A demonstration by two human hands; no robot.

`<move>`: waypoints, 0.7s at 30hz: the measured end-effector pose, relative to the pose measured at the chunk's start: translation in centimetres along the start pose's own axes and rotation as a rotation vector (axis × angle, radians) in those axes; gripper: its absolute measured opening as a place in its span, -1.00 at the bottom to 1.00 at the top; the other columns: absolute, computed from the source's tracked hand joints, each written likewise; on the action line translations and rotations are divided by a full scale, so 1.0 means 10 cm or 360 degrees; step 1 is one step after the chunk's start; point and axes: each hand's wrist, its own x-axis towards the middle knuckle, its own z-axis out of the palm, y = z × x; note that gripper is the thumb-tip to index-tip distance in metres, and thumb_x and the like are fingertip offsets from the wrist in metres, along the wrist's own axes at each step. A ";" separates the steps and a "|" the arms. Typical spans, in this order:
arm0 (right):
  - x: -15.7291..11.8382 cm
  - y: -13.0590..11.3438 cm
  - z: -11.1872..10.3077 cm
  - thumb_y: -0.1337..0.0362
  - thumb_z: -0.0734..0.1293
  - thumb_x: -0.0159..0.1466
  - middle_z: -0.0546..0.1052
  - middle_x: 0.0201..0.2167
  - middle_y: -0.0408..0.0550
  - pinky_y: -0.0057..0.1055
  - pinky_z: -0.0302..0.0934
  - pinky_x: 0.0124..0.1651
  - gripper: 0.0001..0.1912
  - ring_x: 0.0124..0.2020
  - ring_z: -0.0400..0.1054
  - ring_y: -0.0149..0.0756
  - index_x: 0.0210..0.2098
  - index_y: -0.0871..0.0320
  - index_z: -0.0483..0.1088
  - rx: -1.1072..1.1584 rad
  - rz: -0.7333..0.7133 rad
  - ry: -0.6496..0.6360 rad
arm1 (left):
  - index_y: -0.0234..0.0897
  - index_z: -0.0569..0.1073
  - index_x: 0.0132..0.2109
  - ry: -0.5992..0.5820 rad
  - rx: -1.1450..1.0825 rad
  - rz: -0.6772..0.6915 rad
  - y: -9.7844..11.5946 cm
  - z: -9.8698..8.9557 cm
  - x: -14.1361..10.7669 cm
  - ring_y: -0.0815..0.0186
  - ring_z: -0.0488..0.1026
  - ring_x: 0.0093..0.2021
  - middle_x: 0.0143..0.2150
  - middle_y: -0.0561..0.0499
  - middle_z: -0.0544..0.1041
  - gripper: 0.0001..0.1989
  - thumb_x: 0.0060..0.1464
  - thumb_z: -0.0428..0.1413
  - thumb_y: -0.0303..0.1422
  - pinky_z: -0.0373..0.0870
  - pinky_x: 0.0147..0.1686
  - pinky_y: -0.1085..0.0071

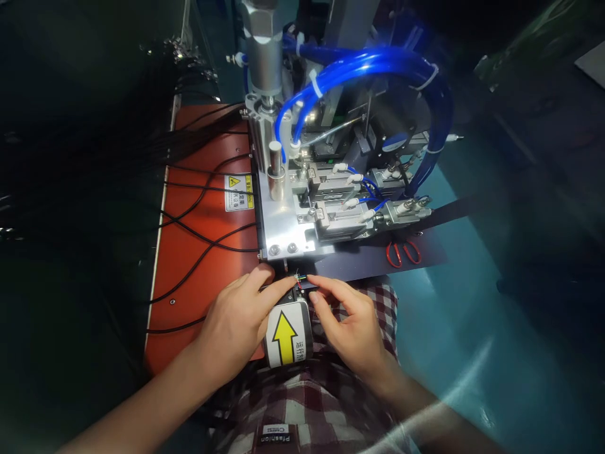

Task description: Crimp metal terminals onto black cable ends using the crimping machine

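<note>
My left hand [239,306] is curled at the machine's front edge, its index fingertip on a tiny bundle of coloured wires [299,278]. Red, green and blue strands show there; the left thumb tip is hidden. From the other side, the index fingertip of my right hand [352,318] comes up against the wires, while its thumb stays a little apart below. Just under both fingertips sits a rounded white block with a yellow arrow [285,334]. The metal fixture plate [283,230] lies right behind the wires.
Black cables [208,236] cross the orange-red panel [189,265] on the left. Pneumatic cylinders [340,214] and looped blue air hoses [373,60] stand behind the hands. Red-handled scissors [403,253] lie on the dark plate at right.
</note>
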 end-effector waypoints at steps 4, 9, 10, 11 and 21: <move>-0.01 0.01 0.00 0.40 0.24 0.25 0.55 -0.32 -0.01 -0.29 0.28 -0.22 -0.74 -0.31 0.41 -0.24 -0.08 0.20 0.42 -0.0119 -0.0146 -0.0034 | -0.32 0.47 0.00 0.0023 0.0001 0.0013 0.00 0.00 0.01 0.24 0.40 -0.32 -0.23 -0.12 0.41 -0.65 0.14 -0.08 -0.52 0.42 -0.40 0.38; -0.03 0.02 -0.03 0.39 0.23 0.27 0.57 -0.33 0.02 -0.28 0.21 -0.30 -0.73 -0.37 0.39 -0.23 -0.05 0.22 0.40 -0.0408 -0.0358 -0.0037 | -0.32 0.46 0.01 0.0027 0.0005 0.0012 0.01 -0.01 0.00 0.26 0.40 -0.33 -0.24 -0.11 0.41 -0.65 0.15 -0.10 -0.52 0.42 -0.41 0.40; -0.04 0.02 -0.03 0.39 0.22 0.27 0.57 -0.34 0.03 -0.28 0.19 -0.33 -0.73 -0.39 0.38 -0.24 -0.05 0.23 0.40 -0.0467 -0.0392 -0.0041 | -0.32 0.46 0.00 0.0024 0.0005 0.0009 0.01 -0.01 0.00 0.26 0.40 -0.33 -0.24 -0.11 0.41 -0.65 0.15 -0.10 -0.51 0.42 -0.41 0.40; -0.04 0.02 -0.03 0.39 0.22 0.27 0.57 -0.36 0.02 -0.28 0.18 -0.35 -0.72 -0.42 0.38 -0.24 -0.04 0.24 0.40 -0.0522 -0.0424 -0.0048 | -0.31 0.47 0.00 0.0020 0.0006 0.0007 0.01 -0.01 0.00 0.26 0.41 -0.32 -0.24 -0.11 0.41 -0.65 0.16 -0.11 -0.51 0.42 -0.40 0.40; -0.02 0.03 -0.03 0.38 0.23 0.27 0.58 -0.29 0.03 -0.27 0.22 -0.29 -0.73 -0.35 0.42 -0.22 -0.05 0.21 0.40 -0.0465 -0.0361 0.0002 | -0.31 0.48 -0.01 0.0015 0.0052 0.0008 0.02 -0.02 0.03 0.31 0.37 -0.40 -0.31 -0.08 0.39 -0.66 0.16 -0.10 -0.49 0.39 -0.48 0.45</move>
